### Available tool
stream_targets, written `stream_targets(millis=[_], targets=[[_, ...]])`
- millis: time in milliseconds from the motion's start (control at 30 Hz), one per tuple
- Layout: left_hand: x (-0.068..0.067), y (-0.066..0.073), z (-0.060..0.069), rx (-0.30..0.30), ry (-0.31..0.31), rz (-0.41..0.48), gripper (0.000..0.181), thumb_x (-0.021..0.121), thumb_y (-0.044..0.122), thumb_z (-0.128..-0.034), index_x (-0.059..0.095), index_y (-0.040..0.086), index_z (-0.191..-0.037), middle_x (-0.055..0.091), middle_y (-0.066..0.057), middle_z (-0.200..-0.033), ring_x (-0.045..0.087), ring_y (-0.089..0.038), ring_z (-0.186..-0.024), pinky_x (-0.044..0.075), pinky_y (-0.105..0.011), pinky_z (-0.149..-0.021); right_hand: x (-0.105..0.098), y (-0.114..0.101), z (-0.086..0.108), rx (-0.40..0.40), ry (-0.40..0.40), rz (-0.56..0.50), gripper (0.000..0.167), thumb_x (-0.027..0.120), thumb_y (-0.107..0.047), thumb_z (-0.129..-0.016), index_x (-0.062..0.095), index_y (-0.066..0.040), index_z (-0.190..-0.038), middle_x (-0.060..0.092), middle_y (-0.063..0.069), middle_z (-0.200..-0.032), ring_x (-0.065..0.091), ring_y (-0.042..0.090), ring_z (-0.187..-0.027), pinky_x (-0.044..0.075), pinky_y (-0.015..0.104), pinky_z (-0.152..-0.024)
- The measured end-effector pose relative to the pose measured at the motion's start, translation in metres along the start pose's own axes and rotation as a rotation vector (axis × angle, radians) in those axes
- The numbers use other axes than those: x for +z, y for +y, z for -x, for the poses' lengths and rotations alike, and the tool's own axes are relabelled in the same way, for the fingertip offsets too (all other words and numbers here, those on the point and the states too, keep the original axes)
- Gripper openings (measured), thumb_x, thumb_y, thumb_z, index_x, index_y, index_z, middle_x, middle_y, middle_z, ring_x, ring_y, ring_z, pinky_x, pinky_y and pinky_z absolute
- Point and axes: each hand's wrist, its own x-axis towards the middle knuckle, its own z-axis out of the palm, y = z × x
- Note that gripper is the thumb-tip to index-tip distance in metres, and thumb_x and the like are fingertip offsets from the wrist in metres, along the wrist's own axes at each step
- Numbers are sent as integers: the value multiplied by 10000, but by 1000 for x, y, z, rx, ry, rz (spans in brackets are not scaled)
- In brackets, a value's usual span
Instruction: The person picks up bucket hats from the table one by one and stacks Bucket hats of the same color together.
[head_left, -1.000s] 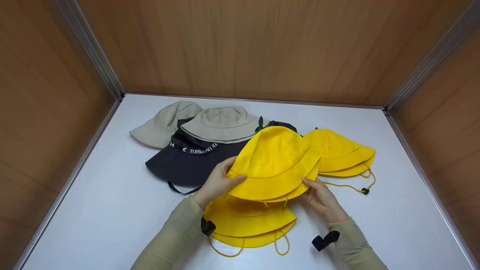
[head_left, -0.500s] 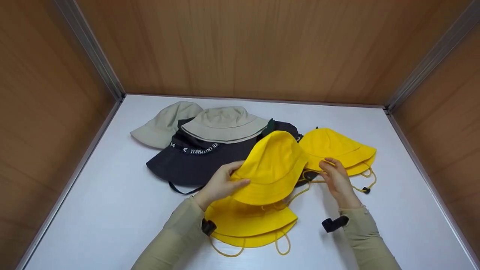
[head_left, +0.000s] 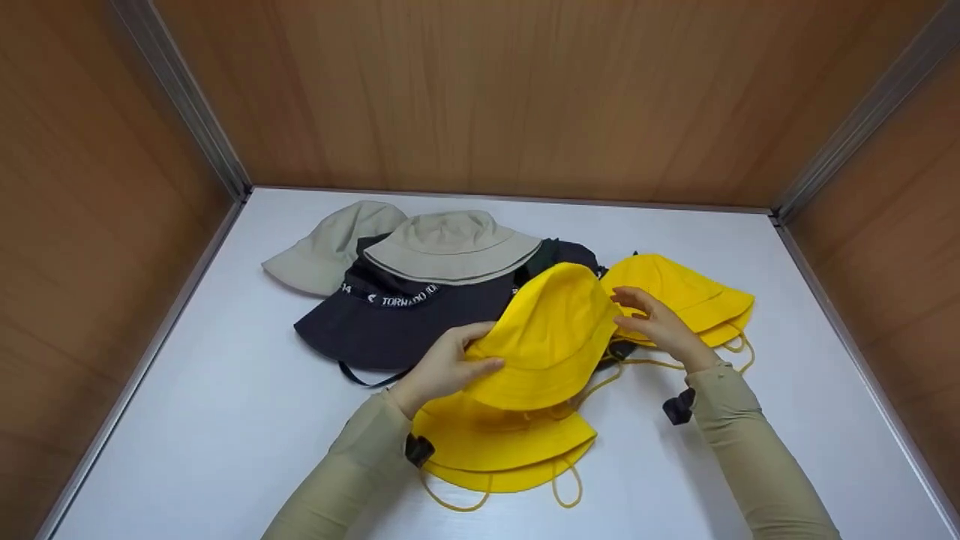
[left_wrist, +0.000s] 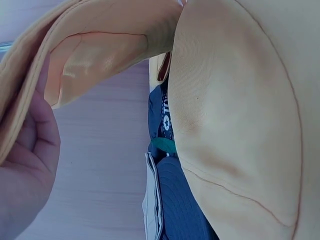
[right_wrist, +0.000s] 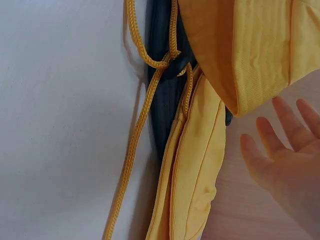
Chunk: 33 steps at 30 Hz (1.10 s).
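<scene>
My left hand [head_left: 448, 369] pinches the left brim of a yellow bucket hat [head_left: 551, 337], thumb on top, holding it up over another yellow hat [head_left: 502, 450]. In the left wrist view, fingers of the left hand [left_wrist: 32, 150] curl round the yellow brim. At the raised hat's right edge is my right hand [head_left: 660, 324], fingers apart and slightly bent, in front of a third yellow hat [head_left: 675, 289]. The right wrist view shows the right hand [right_wrist: 290, 155] with spread fingers just below the brim [right_wrist: 265, 60]; whether they touch is unclear.
Behind and to the left lie a dark hat with lettering [head_left: 397, 330], a beige hat [head_left: 454, 247] on top of it and another beige hat [head_left: 319, 255]. Yellow cords [head_left: 652, 363] trail on the white table [head_left: 187, 420]. Wooden walls [head_left: 480, 97] enclose the back and sides.
My right hand has let go of the raised hat's brim, moved right, then up and back beside its edge. The raised hat has turned and shifted slightly down, its cord now showing at the right.
</scene>
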Motion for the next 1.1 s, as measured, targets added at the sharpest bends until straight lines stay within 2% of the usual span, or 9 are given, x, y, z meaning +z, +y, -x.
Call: stream_targets(millis=[233, 300, 367, 433, 567, 733, 833, 967, 1100], targets=[[-2, 3, 1, -23, -19, -17, 423, 654, 111, -889, 563, 94, -1301, 627, -98, -1203, 616, -182, -1001, 516, -321, -879, 3, 2, -5, 45, -4, 65, 602, 552, -332, -957, 344, -27, -1433, 373, 251, -1397, 363, 384, -1276, 375, 455, -1026], [-2, 2, 1, -40, -21, -27, 431, 655, 117, -889, 556, 100, -1309, 626, -94, -1204, 618, -181, -998, 518, -323, -873, 4, 4, -4, 26, 0, 94, 497, 554, -329, -957, 455, 4, -1313, 459, 223, -1262, 441, 329, -1151, 425, 364, -920], [-4, 2, 0, -56, -19, -38, 440, 653, 119, -891, 546, 99, -1317, 622, -97, -1207, 619, -190, -998, 520, -333, -870, 4, 5, -2, 1, 1, 105, 347, 554, -296, -961, 522, 22, -1097, 509, 160, -1042, 481, 249, -973, 422, 278, -785], [-6, 1, -1, -72, -8, -61, 448, 653, 126, -891, 537, 102, -1323, 614, -88, -1217, 612, -187, -1010, 513, -339, -879, 3, 3, 0, -17, 3, 94, 264, 559, -260, -960, 488, -8, -926, 442, 75, -847, 445, 182, -807, 378, 243, -671], [-11, 0, -1, -108, 25, -107, 464, 655, 127, -891, 516, 93, -1332, 599, -77, -1236, 595, -194, -1038, 492, -364, -913, -4, -3, 7, -39, 1, 102, 252, 572, -223, -954, 435, -61, -818, 323, 6, -712, 368, 117, -636, 319, 226, -580], [-15, 2, 0, -154, 51, -146, 477, 654, 137, -894, 497, 81, -1341, 584, -77, -1252, 576, -199, -1062, 467, -384, -948, -9, -12, 14, -45, 13, 162, 292, 597, -223, -938, 416, -58, -779, 285, 3, -690, 336, 102, -609, 290, 222, -572], [-19, 3, 2, -160, 42, -169, 472, 655, 148, -894, 499, 74, -1333, 588, -77, -1237, 574, -196, -1050, 465, -383, -944, -8, -15, 17, -44, 11, 182, 256, 605, -227, -932, 477, -37, -818, 350, 10, -714, 378, 109, -659, 308, 220, -599], [-26, 4, 6, -170, 18, -197, 416, 655, 143, -894, 531, 65, -1284, 611, -74, -1167, 580, -186, -980, 483, -371, -899, -2, -19, 23, -35, -20, 170, 257, 603, -248, -934, 573, 3, -980, 545, 34, -846, 480, 111, -744, 397, 191, -657], [-35, 2, 11, -223, -3, -203, 366, 652, 128, -894, 555, 79, -1244, 622, -56, -1113, 579, -165, -925, 495, -344, -862, 8, -20, 27, -24, -54, 145, 358, 601, -270, -935, 574, 26, -1134, 645, 104, -1023, 556, 114, -814, 468, 186, -716]])
